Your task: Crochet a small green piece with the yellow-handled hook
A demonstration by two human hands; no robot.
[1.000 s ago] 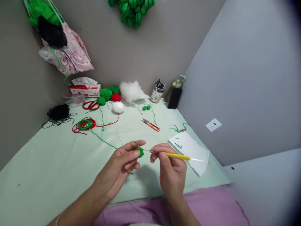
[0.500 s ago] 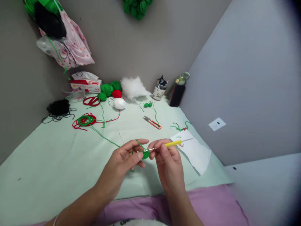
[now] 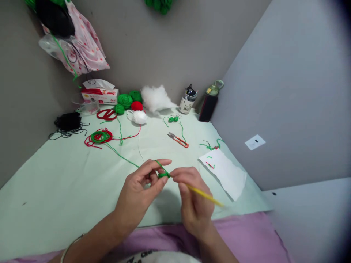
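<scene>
My left hand [image 3: 144, 182] pinches a small green crochet piece [image 3: 163, 175] between thumb and fingers. Green yarn [image 3: 161, 166] runs over its raised index finger down to the piece. My right hand [image 3: 196, 197] is closed around a yellow-handled crochet hook [image 3: 204, 194], whose handle slants down to the right and is blurred. The hook's tip is hidden by the fingers beside the green piece. From my left hand a green strand [image 3: 122, 157] leads back to a coil of green and red yarn [image 3: 101, 137] on the table.
Orange thread snips [image 3: 178, 140] lie beyond my hands. White paper [image 3: 226, 175] with yarn scraps is at the right. Along the back stand yarn balls [image 3: 125, 101], white stuffing [image 3: 158, 98], a tissue box [image 3: 100, 95], a pen cup [image 3: 188, 102] and a phone [image 3: 208, 108] against a bottle. Black yarn [image 3: 68, 121] lies left.
My right hand has rolled over, and the hook's handle has swung from pointing up-right to down-right. The green piece has tilted and shows edge-on. The view has shifted slightly.
</scene>
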